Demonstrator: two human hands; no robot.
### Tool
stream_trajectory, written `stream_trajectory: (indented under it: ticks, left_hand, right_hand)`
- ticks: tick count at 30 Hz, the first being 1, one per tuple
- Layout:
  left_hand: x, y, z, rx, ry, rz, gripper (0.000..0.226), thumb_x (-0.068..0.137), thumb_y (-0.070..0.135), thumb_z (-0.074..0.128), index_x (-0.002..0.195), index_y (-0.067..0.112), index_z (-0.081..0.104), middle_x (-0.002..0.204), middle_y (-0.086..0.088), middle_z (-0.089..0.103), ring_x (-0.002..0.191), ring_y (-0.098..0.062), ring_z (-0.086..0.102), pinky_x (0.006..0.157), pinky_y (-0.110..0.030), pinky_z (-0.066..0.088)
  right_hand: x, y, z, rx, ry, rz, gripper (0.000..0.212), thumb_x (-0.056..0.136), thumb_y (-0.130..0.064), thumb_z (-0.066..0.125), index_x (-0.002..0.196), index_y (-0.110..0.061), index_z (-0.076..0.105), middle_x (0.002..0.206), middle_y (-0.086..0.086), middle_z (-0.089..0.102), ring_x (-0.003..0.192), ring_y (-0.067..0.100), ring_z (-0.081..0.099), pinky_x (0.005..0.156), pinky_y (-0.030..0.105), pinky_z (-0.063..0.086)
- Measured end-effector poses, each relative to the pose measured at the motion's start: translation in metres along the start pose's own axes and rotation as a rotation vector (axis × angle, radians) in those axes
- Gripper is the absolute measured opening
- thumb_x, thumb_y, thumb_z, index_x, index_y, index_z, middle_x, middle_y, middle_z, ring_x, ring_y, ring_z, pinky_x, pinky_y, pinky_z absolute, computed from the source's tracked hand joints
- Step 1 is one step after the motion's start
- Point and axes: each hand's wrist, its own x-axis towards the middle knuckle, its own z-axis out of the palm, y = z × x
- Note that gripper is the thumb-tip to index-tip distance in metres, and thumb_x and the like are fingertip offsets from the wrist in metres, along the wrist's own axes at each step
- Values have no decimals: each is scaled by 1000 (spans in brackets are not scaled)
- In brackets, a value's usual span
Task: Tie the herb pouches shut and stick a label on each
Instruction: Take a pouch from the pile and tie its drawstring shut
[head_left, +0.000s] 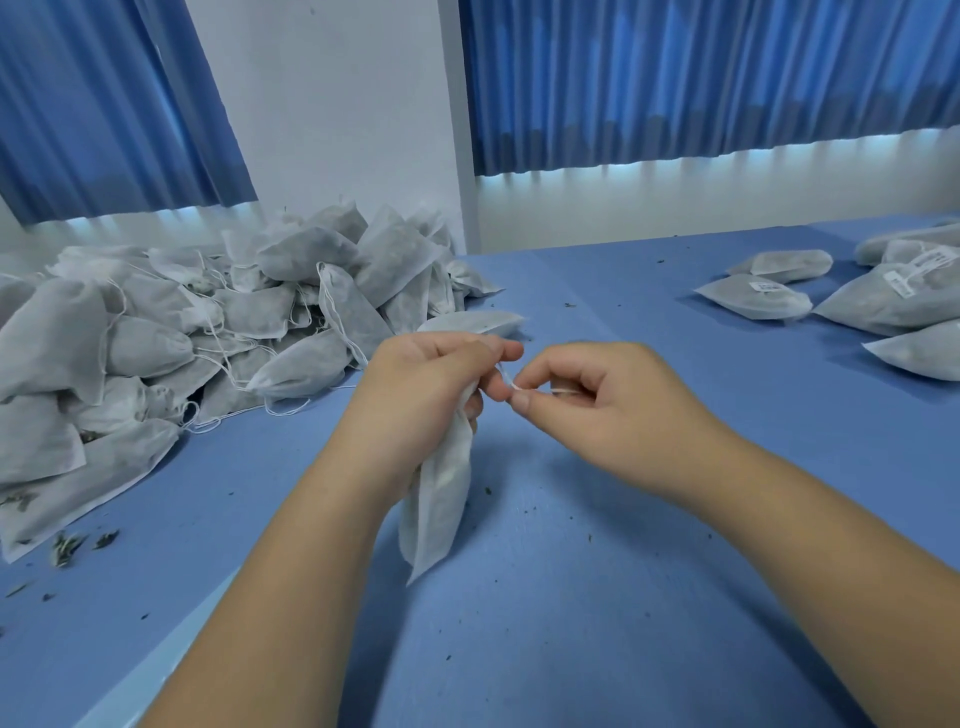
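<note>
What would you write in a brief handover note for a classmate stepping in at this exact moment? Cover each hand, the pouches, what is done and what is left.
Left hand: grips the neck of one pouch, hanging down over the blue table.
Right hand: pinches its drawstring, mid-tie.
Done: labelled pouches lie far right.
Left: finish this knot, label it, then work through the untied pile on the left.

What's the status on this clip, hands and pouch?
Left hand grips white fabric herb pouch by its neck. Right hand pinches thin white drawstring. Nothing in the way.
</note>
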Motion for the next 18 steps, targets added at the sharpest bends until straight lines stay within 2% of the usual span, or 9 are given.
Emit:
stream_trajectory:
  ticks: [3,6,8,11,15,16,18]
  left_hand:
    - [-1,0,-4,148,-103,-41,29,96,20,59,74,18,78,66,0,64,49,-10,43,53,-24,38]
    - [-5,1,-5,201,-283,-100,26,91,36,62,85,18,79,66,1,64,51,-10,43,54,-21,38]
    - [-7,2,-2,168,-361,-117,28,86,41,62,84,18,79,64,1,61,51,-11,41,52,-20,38]
    - [-6,5,1,36,-389,-148,23,83,32,61,72,17,75,56,1,52,46,-12,37,47,-19,35]
    - [-3,7,3,-257,-425,-285,23,79,22,56,58,16,64,48,5,39,40,-9,31,40,-19,29]
    - [-3,7,3,-318,-428,-318,23,77,22,55,55,16,62,47,6,38,39,-8,31,40,-19,28]
    - [0,6,3,-425,-414,-369,23,74,22,52,53,16,58,45,6,35,38,-8,31,41,-20,25]
  right_hand:
    - [1,-6,-10,85,71,-2,17,86,-16,68,69,-18,67,49,-5,29,47,9,26,44,14,25]
    - [3,-7,-21,167,133,37,16,86,-11,68,70,-12,67,52,-1,32,49,9,29,45,15,28]
    - [4,-5,-23,196,124,83,14,85,-11,68,72,-8,67,58,7,36,47,9,29,45,15,28]
    - [4,-2,-18,219,66,180,13,83,-17,69,72,-12,69,61,7,40,46,9,29,45,18,27]
    - [4,1,-11,152,-96,321,13,80,-31,71,72,-21,73,51,-9,49,45,6,40,48,15,34]
    - [5,2,-11,109,-124,347,13,81,-33,71,74,-22,74,54,-9,55,49,4,47,52,16,41]
    - [5,5,-13,15,-186,376,9,82,-33,70,84,-26,75,74,-8,68,65,5,60,68,27,51]
